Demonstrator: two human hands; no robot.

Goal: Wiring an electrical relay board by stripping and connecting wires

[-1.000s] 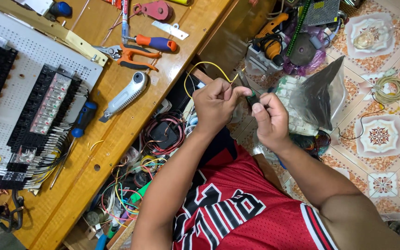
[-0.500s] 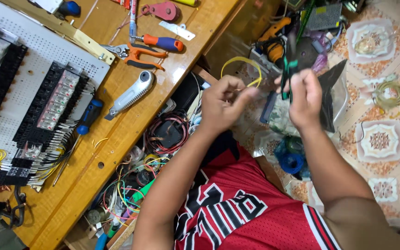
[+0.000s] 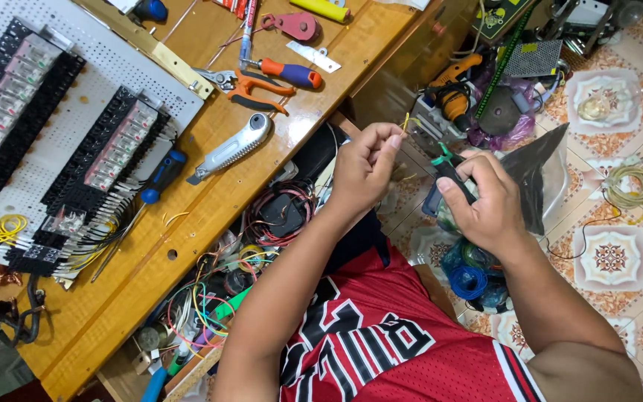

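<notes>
His right hand covers most of the dark tool, the yellow wire vanishes inside his left hand, and the white panel runs off-frame.

Glossy wooden workbench, patterned floor tiles — bright, even light

yellow wire, seemingly green-handled tool, red-black jersey

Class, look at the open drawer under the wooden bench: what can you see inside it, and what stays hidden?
Inside the drawer lie tangled coloured wires, a red wire coil and small round parts. The bench top covers its rear, and the left forearm crosses its front, so anything there cannot be seen.
</notes>
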